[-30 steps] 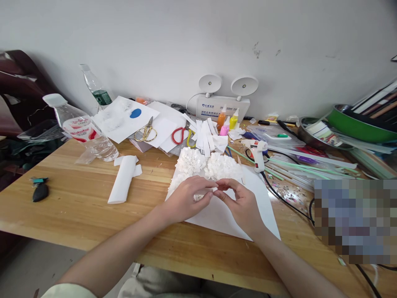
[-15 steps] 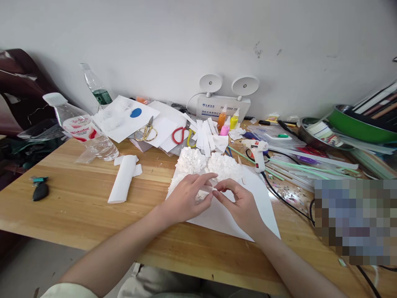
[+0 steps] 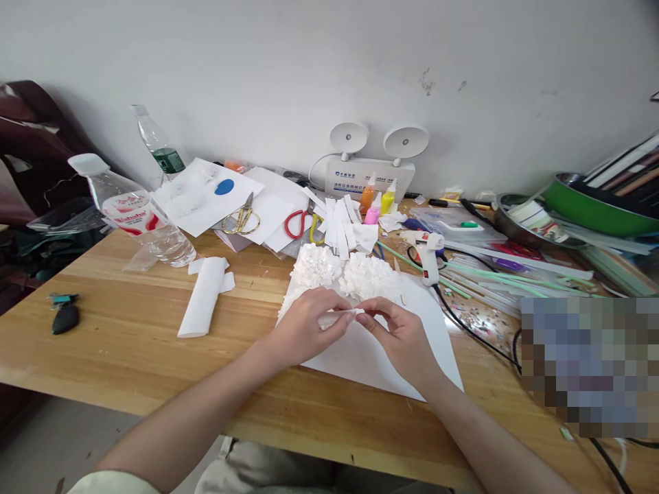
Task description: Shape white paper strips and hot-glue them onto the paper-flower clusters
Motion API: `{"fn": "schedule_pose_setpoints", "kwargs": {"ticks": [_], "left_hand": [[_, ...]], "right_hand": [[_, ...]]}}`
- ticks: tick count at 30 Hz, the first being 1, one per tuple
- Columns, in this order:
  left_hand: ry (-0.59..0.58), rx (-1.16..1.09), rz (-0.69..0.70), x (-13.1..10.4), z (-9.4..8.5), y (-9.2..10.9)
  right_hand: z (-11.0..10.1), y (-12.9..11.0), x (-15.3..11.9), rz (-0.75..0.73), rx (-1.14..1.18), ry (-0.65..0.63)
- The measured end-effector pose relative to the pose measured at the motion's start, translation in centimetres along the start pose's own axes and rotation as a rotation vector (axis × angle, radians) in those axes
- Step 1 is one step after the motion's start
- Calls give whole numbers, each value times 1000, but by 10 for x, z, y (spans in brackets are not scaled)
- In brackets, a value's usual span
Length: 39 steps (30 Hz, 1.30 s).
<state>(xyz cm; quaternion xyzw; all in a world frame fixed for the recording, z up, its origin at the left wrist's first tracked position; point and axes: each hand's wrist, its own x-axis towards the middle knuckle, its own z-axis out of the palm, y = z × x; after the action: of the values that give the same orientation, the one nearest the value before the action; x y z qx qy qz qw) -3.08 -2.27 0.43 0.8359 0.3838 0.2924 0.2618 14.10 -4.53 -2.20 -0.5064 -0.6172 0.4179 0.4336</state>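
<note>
My left hand pinches a narrow white paper strip between thumb and fingers. At the strip's right end, the thumb and forefinger of my right hand close on it, so the two sets of fingertips nearly meet. Both hands hover over a white sheet of paper. Just beyond them sit fluffy clumps of crumpled white paper, one on the left and one on the right. Part of a further clump is hidden behind my left hand.
Behind the clumps lie loose paper strips, red-handled pliers and gold scissors. A glue gun with a black cord rests on the right. Left are a rolled paper, a water bottle and a key fob.
My left fingers have shifted on the paper strip, and more of it now shows between them. My right hand has barely moved.
</note>
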Motion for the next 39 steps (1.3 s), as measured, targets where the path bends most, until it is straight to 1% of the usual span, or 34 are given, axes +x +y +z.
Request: {"fn": "schedule_pose_setpoints", "kwargs": {"ticks": [5,9,11,15,19,25,31,39], "left_hand": [[38,-17,-20,0,0,-1],[46,-4,-25,0,0,-2],[49,-3,-33,0,1,-3],[58,-16,-36,0,3,-4],[49,-30,-30,0,4,-3],[30,-56,-13,0,4,-2],[23,-69,8,-1,4,-3],[-1,-56,13,-2,3,1]], "right_hand": [[-1,0,1,54,-12,39],[-2,-1,1,75,-9,40],[-3,-2,1,58,-3,14],[-1,-5,1,-37,32,-76],[2,-6,1,-80,43,-93],[2,-6,-1,-95,11,-41],[5,-3,-3,-48,-4,50],[5,-1,-2,-35,-20,81]]}}
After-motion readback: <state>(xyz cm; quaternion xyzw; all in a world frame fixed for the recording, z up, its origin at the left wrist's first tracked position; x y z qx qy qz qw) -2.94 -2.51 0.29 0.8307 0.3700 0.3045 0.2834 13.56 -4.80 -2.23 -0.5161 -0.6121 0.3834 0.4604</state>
